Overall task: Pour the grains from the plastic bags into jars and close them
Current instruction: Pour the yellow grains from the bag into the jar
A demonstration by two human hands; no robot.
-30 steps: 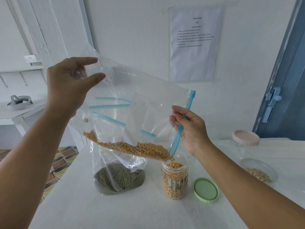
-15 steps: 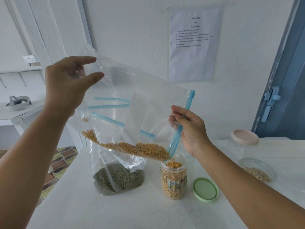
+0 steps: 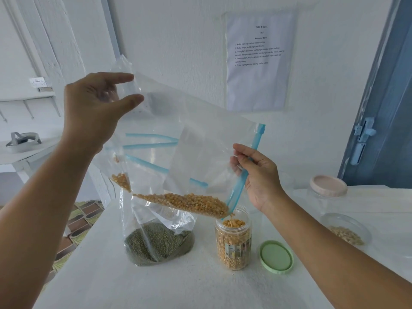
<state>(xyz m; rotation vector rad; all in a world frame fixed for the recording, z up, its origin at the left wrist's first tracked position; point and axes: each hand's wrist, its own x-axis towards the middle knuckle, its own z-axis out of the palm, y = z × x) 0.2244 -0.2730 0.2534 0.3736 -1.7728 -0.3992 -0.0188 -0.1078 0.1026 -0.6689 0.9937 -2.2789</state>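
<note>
Head view. Tilted bag (image 3: 200, 134) of corn (image 3: 187, 202) held over the open jar (image 3: 233, 241), low corner of the mouth right above the jar's rim, kernels dropping in. Left hand (image 3: 93, 110) up and left of the jar, pinching the bag's raised bottom corner between thumb and fingers. Right hand (image 3: 256, 175) just above the jar, fingers curled on the blue zip strip (image 3: 244, 175), holding the mouth open. Jar nearly full, corn close to the rim.

For a clean pour, probably best: keep the mouth corner centred over the jar, lift the left corner slowly so the stranded pocket of kernels in the fold slides down, ease off before the jar overflows. Spill risk judged highest at the rim. Green lid (image 3: 276, 257) lying flat just right of the jar, ready for closing.

White counter (image 3: 156, 286) under everything. Left of the jar, a second bag (image 3: 158, 244) of green grains, standing. Well right of the jar, a pink-lidded jar (image 3: 327, 186) and a clear container (image 3: 345, 228) with pale grains. Behind the jar, white wall with a printed sheet (image 3: 258, 59); blue door (image 3: 383, 108) far right; patterned floor (image 3: 75, 226) far left.
</note>
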